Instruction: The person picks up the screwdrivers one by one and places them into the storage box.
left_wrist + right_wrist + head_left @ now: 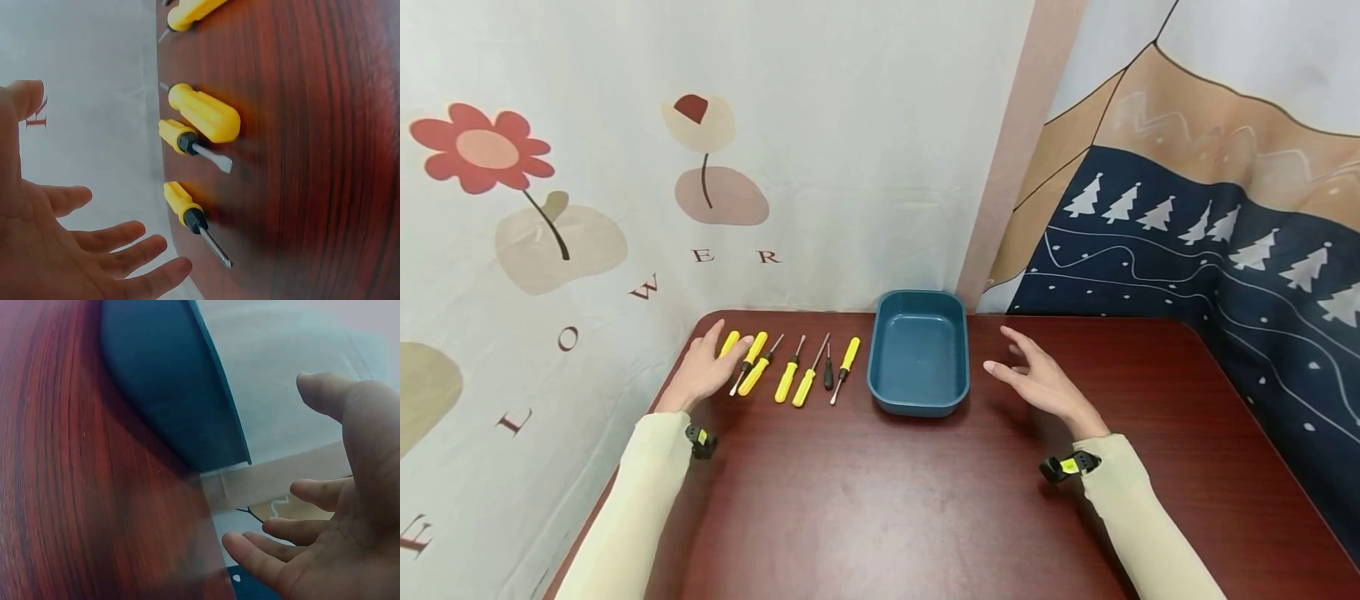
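My left hand [703,367] hovers at the left end of a row of screwdrivers, fingers spread and holding nothing. It partly hides the leftmost yellow-handled screwdriver [729,342] in the head view; the left wrist view shows that screwdriver [180,203] apart from the fingers. Several more yellow screwdrivers lie to its right, among them one [806,387] with its shaft pointing away and one [847,358] with its tip toward me. A small black screwdriver [828,372] lies between these two. Beside a blue rectangular bin [918,409], my right hand [1037,379] is held with fingers apart, touching nothing.
The bin stands at the back of a dark red wooden table [880,500], near the wall side. Behind the table hangs a pale printed curtain [865,150], with a dark blue tree-patterned part [1150,258] at the right. Each wrist carries a small black camera [702,442].
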